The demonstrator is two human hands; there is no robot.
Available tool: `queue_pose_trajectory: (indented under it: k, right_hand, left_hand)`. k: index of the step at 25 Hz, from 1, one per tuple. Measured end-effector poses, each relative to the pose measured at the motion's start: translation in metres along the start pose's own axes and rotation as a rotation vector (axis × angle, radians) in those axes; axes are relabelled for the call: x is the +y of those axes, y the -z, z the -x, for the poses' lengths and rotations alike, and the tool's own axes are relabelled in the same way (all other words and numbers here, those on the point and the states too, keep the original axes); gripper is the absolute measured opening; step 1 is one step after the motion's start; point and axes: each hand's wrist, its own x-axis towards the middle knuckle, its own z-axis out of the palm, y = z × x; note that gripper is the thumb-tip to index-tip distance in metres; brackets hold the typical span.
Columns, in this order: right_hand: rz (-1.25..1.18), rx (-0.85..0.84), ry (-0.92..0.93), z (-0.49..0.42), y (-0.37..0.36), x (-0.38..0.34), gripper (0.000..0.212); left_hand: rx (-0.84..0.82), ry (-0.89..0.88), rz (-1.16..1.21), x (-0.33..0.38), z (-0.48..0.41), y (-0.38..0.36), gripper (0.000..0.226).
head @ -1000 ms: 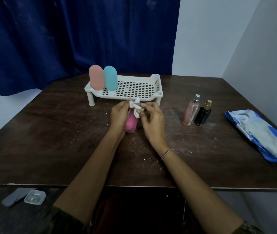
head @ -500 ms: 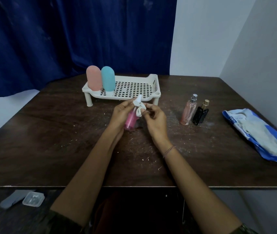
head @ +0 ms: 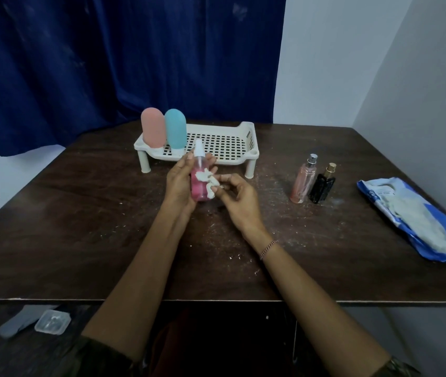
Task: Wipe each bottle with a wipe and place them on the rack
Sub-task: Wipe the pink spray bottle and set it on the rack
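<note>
Dark, scuffed wood speckled with pale crumbs is what I'm working over, and below the table's (head: pixel 80 240) near edge a small clear lidded box (head: pixel 52 321) sits on the floor with something pale inside that I can't identify. Just past mid-table my left hand (head: pixel 179 183) is wrapped around the pink spray bottle (head: pixel 199 183), holding it upright off the surface, while my right hand (head: pixel 239 198) pinches a crumpled white wipe (head: pixel 207 182) against the bottle's side. The bottle looks tinted pink through most of its body, though I can't read a fill level. My worry is the wipe: it looks shredded, so rubbing harder could leave more bits on the bottle, and a damp surface could let it slip in my grip. Off to the right, a clear pinkish perfume bottle (head: pixel 303 180) and a black bottle (head: pixel 322 186) stand touching, unwiped I'd judge, with a blue wipe pack (head: pixel 417 219) farther right lying open, white sheets showing. Behind my hands, the white slotted rack (head: pixel 243 156) carries a pink capsule bottle (head: pixel 153 127) and a teal capsule bottle (head: pixel 175 129) side by side at its left end; setting the spray bottle down carelessly could topple them. Blue curtain (head: pixel 107 63) hangs behind.
</note>
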Motion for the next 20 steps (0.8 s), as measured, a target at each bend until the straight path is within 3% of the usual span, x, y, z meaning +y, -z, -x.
queue_pose_trajectory:
  k: [6, 12, 16, 20]
  right_hand:
    - [0.03, -0.085, 0.117, 0.01, -0.005, -0.007, 0.025]
    - [0.207, 0.044, 0.287, 0.013, -0.006, -0.008, 0.026]
    - [0.242, -0.004, 0.397, 0.016, -0.006, -0.012, 0.018]
    - [0.191, 0.025, 0.388, 0.013, -0.003, -0.012, 0.016]
  left_hand:
    - [0.084, 0.065, 0.311, 0.001, -0.007, 0.01, 0.04]
    - [0.047, 0.112, 0.294, -0.01, 0.001, 0.0, 0.035]
    - [-0.04, 0.161, 0.332, -0.004, 0.001, 0.001, 0.033]
    - [-0.159, 0.236, 0.265, -0.001, 0.01, -0.002, 0.038]
